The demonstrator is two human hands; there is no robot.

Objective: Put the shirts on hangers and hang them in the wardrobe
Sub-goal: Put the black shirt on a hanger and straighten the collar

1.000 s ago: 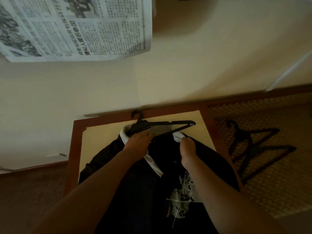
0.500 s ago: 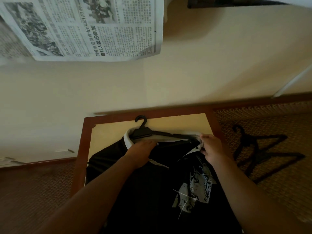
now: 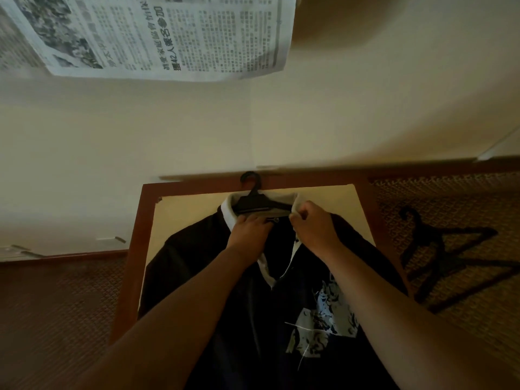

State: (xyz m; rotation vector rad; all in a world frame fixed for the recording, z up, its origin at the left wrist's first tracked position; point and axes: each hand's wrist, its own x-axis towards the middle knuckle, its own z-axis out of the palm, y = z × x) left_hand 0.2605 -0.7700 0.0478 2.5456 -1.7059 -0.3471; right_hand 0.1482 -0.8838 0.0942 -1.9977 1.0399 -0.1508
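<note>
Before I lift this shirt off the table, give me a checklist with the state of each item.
1. Hanger inside the collar: ok.
2. Hook clear above the neckline: ok.
3. Left hand grip at the hanger's base: ok.
4. Right hand pinching the collar: ok.
5. Both shoulders seated on the hanger arms: cannot tell, dark shirt hides them.
6. Placket buttoned: not ok, it lies open.
</note>
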